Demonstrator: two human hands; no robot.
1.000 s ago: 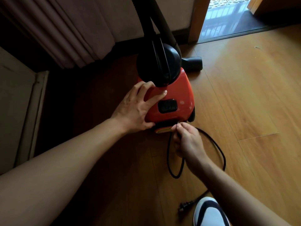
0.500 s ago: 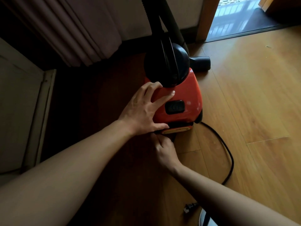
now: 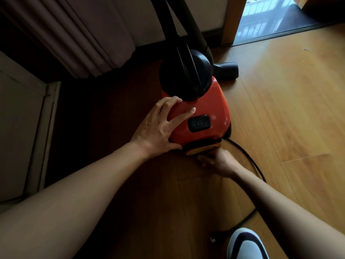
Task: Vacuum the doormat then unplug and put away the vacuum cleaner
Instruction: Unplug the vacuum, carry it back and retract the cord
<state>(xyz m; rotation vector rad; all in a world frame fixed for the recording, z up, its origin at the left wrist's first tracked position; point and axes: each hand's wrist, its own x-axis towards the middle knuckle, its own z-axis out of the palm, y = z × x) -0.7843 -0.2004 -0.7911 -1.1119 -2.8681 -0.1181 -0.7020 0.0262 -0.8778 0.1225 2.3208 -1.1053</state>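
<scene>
I see a red vacuum (image 3: 203,116) on a wood floor (image 3: 291,113), close to a curtain (image 3: 71,34) and wall at the back, with open floor to its right. Its shell is smooth, glossy plastic with a round black dome and a black hose (image 3: 186,21) rising away. My left hand (image 3: 158,128) lies spread wide and flat on the shell. My right hand (image 3: 218,161) reaches under the rear edge; I cannot tell its grip. A black cord (image 3: 248,157) curves behind it toward a plug (image 3: 212,238) beside my shoe (image 3: 246,243).
</scene>
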